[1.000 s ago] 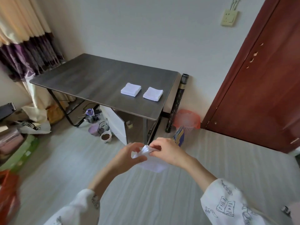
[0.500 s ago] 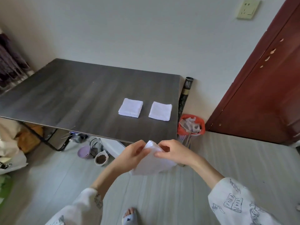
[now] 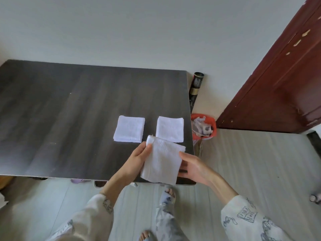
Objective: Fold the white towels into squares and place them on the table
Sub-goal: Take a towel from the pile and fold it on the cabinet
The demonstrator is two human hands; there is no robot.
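I see a partly folded white towel (image 3: pixel 161 160) held over the near right corner of the dark bench (image 3: pixel 69 119), between my two hands. My left hand (image 3: pixel 137 159) grips its left edge, thumb on top near the upper left corner and fingers curled underneath. My right hand (image 3: pixel 192 167) is at the towel's right edge with the thumb lying straight along it and the fingers reaching under the cloth; I cannot tell whether those fingers pinch the towel or only support it. The towel hangs tilted, its lower corner reaching past the bench's front edge. Just beyond it, two folded towels lie flat on the bench side by side: the left square (image 3: pixel 129 129) and the right square (image 3: pixel 170 129), apart from each other. The held towel's top edge overlaps the right square's near edge in view.
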